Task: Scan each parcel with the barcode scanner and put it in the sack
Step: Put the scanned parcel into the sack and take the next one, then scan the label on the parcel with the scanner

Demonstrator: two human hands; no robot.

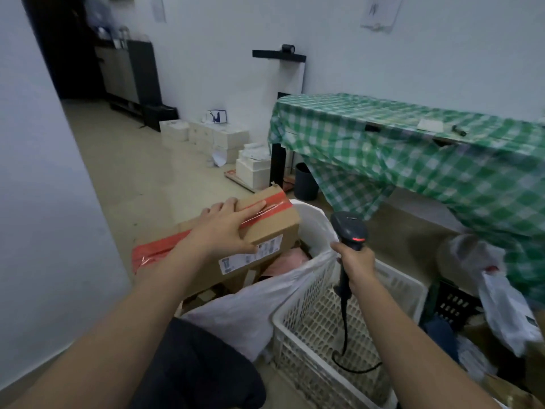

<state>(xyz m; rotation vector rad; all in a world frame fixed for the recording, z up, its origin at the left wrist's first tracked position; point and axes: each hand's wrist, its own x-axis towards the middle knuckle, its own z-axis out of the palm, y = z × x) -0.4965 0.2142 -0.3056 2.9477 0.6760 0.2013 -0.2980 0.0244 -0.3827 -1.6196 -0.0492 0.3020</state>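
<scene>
The left hand (227, 228) grips a cardboard parcel (262, 222) from above, fingers spread flat along its red-taped top and thumb curled under the near edge, so the side carrying the white shipping label (250, 256) tilts down and toward the person. That face sits just below the thumb, left bare by the grip, which looks deliberate: the barcode stays readable. The right hand (355, 265) is closed round the handle of the barcode scanner (349, 228), whose head rises above the knuckles with its red window lit, and whose cable drops below the wrist into the white plastic crate (395, 286). The scanner's head is just to the right of the parcel, not touching it. Directly beneath the held parcel gapes the white sack (259, 308), mouth open, with something pink and other boxes showing inside; a larger red-taped carton (156, 249) lies under the left forearm. Held over the opening like this, the parcel seems ready to drop in once scanned
</scene>
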